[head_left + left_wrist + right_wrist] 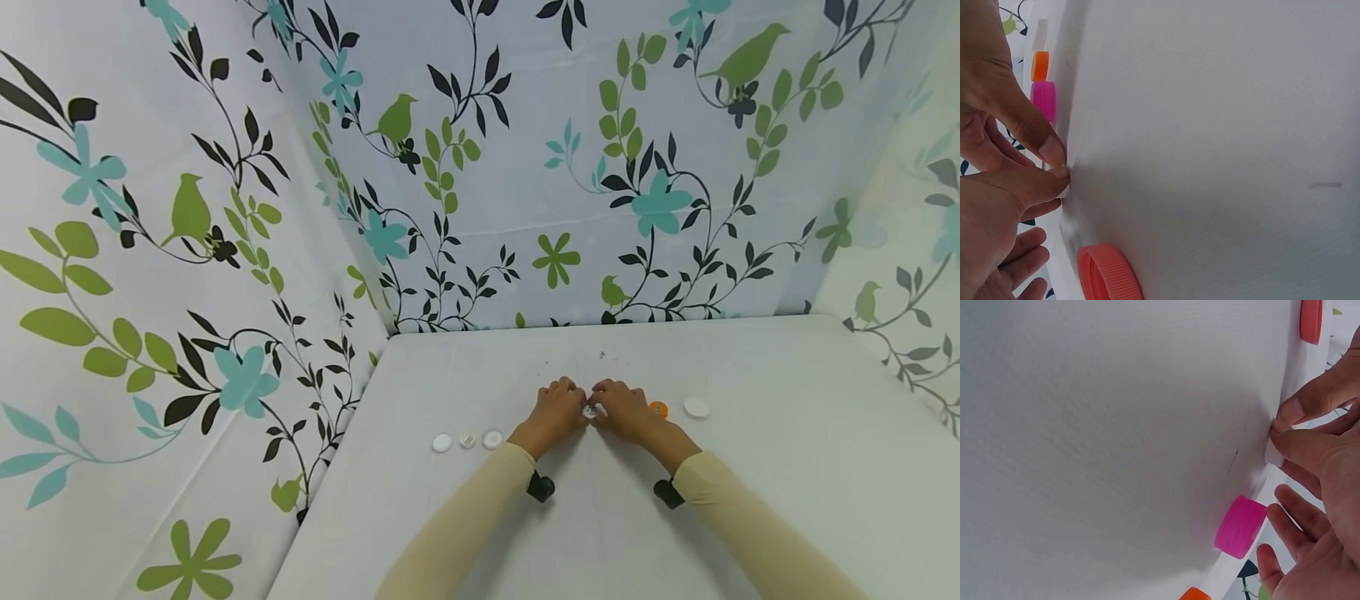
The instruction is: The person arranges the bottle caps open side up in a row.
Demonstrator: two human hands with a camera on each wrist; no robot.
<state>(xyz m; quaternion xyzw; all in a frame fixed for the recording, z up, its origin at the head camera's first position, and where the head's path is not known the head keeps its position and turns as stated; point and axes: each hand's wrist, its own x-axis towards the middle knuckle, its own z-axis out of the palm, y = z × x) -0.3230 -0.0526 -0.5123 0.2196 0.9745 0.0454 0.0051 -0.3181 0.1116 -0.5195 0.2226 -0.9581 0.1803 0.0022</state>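
A small white piece (pixel 589 411) sits at the middle of the tabletop (pixel 600 542), between the fingertips of both hands; the fingers cover most of it, so its full shape cannot be told. The left hand (pixel 555 415) and the right hand (pixel 621 410) both grasp it, each pinching with the thumb against the fingers. The two thumbs meet at the piece, low over the surface, and the other fingers of both hands bend loosely.

Just beside the left hand, the left wrist view shows a coral-red cap (pixel 1119 272), its hollow inside exposed and its outer wall finely ribbed. Near the right hand's fingers is a smooth, round magenta cap (pixel 1240 527), with an orange cap (pixel 658 409) beyond it to the right. Farther right lies a flat white disc (pixel 696 407). Left of the left hand, three round whitish pieces form a row: a left disc (pixel 442 442), a middle disc (pixel 468 440) with a raised centre, and a right disc (pixel 492 439).

Both forearms reach in from the near side in pale yellow sleeves (pixel 465 525), angled inward. The tabletop is white and finely textured; behind it hangs white fabric (pixel 517 183) printed with birds, leaves and flowers.
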